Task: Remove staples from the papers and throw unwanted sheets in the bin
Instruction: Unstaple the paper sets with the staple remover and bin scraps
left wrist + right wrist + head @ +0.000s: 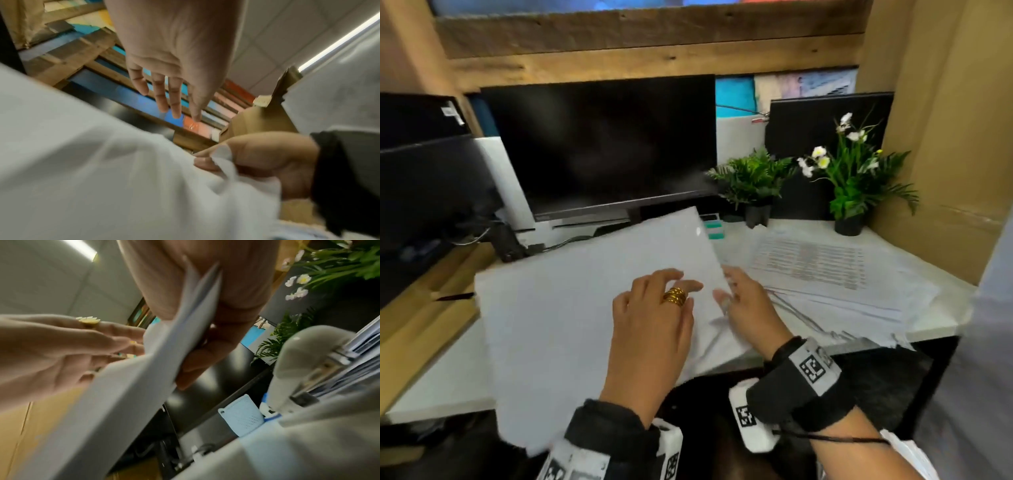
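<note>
A person's right hand (744, 301) pinches the near right corner of a lifted bundle of blank white paper sheets (592, 291) over the white desk (935, 315), likely to expose its staple. The left hand (654, 318) hovers above, fingers relaxed. Printed sheets (825, 270) lie stacked to the right.

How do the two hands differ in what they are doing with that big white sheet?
The right hand pinches the white sheet at its edge, fingers curled round it; the left hand hovers above it with straight, spread fingers, holding nothing. The left hand wears a gold ring; the right hand shows none. Both wear black wrist straps with white cameras.
</note>
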`<action>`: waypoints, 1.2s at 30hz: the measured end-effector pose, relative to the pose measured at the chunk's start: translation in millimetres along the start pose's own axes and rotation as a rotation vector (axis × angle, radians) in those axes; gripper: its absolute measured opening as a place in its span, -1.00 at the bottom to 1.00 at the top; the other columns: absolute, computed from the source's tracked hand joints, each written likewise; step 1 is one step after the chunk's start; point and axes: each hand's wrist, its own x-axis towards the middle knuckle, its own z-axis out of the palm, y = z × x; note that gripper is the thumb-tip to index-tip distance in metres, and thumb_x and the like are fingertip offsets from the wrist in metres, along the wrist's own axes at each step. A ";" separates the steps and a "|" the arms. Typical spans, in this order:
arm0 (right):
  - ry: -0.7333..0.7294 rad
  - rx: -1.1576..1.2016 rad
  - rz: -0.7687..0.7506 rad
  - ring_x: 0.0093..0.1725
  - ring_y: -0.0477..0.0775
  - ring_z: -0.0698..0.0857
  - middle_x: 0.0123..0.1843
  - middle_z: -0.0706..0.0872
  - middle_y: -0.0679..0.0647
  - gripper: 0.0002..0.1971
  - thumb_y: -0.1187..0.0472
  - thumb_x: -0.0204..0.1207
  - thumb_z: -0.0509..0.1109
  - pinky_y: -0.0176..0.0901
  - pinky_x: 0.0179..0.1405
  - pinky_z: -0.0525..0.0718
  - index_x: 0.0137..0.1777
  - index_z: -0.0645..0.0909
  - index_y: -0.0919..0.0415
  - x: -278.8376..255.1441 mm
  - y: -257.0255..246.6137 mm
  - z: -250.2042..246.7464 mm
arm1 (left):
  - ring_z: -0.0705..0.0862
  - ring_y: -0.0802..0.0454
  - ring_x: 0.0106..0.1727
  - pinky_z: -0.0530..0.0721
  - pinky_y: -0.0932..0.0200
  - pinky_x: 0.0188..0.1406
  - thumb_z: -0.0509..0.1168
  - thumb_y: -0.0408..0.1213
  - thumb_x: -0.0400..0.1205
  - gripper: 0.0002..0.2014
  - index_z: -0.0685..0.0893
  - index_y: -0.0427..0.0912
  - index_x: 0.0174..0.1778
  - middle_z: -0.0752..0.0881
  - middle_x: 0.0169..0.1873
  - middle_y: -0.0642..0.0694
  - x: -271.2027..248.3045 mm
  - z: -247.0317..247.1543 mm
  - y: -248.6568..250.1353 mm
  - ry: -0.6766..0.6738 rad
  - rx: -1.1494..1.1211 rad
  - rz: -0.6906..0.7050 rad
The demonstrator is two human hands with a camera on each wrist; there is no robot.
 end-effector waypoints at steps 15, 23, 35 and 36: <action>0.022 -0.842 -0.178 0.10 -0.03 0.56 0.02 0.70 -0.02 -0.73 -0.04 0.61 0.26 -0.27 -0.11 0.41 0.14 0.70 0.04 0.7 13.8 -9.6 | 0.42 0.04 0.30 0.28 0.06 0.32 0.32 0.16 0.52 -0.58 0.56 0.09 0.25 0.51 0.21 0.07 -2.5 74.7 -63.3 -0.516 0.080 -0.277; -0.266 -0.963 0.343 0.36 0.18 0.53 0.40 0.55 0.23 -0.44 -0.13 0.60 0.21 -0.15 0.24 0.48 0.44 0.46 0.26 48.1 19.6 -22.3 | 0.42 -0.02 0.22 0.45 -0.02 0.19 0.44 0.26 0.35 -0.53 0.62 0.04 0.02 0.49 0.13 0.07 -7.3 88.5 -66.6 -0.494 -0.063 -0.446; -0.038 -0.010 0.323 0.17 0.20 0.64 0.16 0.65 0.17 -0.74 0.07 0.61 0.30 0.20 0.26 0.59 0.17 0.50 0.22 33.8 0.0 -52.5 | 0.70 0.25 -0.09 0.63 0.28 0.02 0.46 -0.09 0.48 -0.86 0.80 -0.01 -0.11 0.78 -0.16 0.14 0.7 59.4 -64.5 -0.471 -0.424 -0.292; -0.033 0.084 0.290 0.21 0.19 0.63 0.19 0.64 0.14 -0.67 0.08 0.61 0.32 0.23 0.28 0.59 0.30 0.45 0.18 29.0 -8.3 -55.3 | 0.70 0.24 -0.09 0.63 0.27 0.03 0.44 -0.11 0.50 -0.87 0.80 -0.03 -0.10 0.79 -0.15 0.14 2.3 58.3 -61.0 -0.478 -0.429 -0.279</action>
